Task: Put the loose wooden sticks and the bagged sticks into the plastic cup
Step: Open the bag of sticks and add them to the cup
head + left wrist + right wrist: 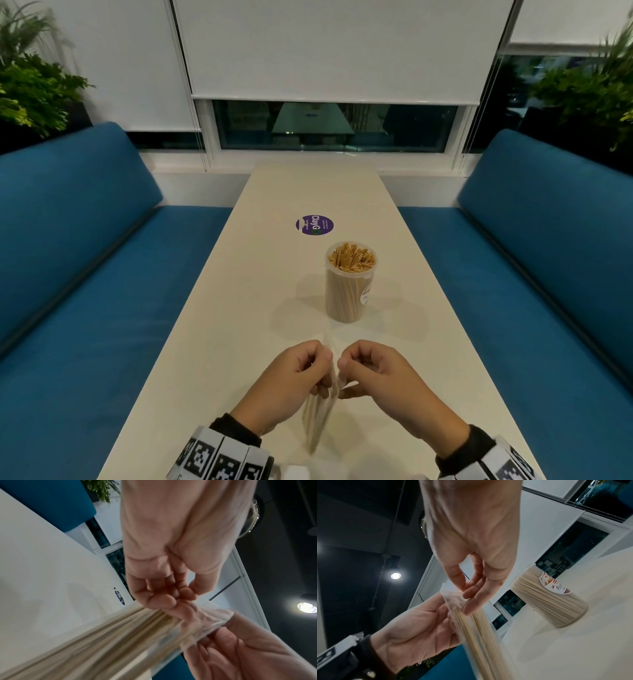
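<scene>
A clear plastic cup [349, 284], packed with wooden sticks, stands upright mid-table; in the right wrist view the cup [556, 599] shows a label. Nearer to me, a clear bag of wooden sticks [318, 414] hangs above the table, blurred. My left hand [323, 373] pinches one side of the bag's top and my right hand [342, 377] pinches the other, the two hands close together. The left wrist view shows the left hand [171, 601] on the crumpled bag [211, 619]. In the right wrist view the right hand [464, 595] pinches the bag [453, 599].
A round purple sticker [314, 224] lies on the white table [239, 308] beyond the cup. Blue benches [85, 274] flank the table on both sides. A window with blinds closes the far end, with plants in both corners.
</scene>
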Action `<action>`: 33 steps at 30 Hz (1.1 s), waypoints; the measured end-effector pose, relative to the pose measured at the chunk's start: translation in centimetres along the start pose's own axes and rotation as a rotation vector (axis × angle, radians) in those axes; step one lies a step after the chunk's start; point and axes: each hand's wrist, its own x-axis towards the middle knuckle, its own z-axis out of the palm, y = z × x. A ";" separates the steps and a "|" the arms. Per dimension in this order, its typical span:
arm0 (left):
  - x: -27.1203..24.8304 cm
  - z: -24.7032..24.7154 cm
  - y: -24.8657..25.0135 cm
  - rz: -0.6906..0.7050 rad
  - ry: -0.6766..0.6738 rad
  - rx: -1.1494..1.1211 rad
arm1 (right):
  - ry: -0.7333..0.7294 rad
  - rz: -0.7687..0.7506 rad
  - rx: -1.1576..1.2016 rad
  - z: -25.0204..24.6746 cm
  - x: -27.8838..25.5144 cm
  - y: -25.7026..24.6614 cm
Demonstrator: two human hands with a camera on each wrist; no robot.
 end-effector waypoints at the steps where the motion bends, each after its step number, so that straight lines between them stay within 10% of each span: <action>1: 0.0 0.0 0.0 0.002 0.018 -0.005 | 0.025 0.004 -0.001 0.0 0.1 0.0; 11: -0.4 -0.6 0.1 0.033 0.150 0.115 | 0.303 -0.175 -0.409 -0.8 0.7 -0.3; 19: -0.1 -0.3 0.4 0.115 0.097 0.235 | 0.006 -0.285 -0.728 -0.1 1.0 -0.9; 33: 1.5 -0.6 -4.7 0.027 0.003 0.447 | -0.092 -0.197 -0.284 -0.8 1.3 -0.9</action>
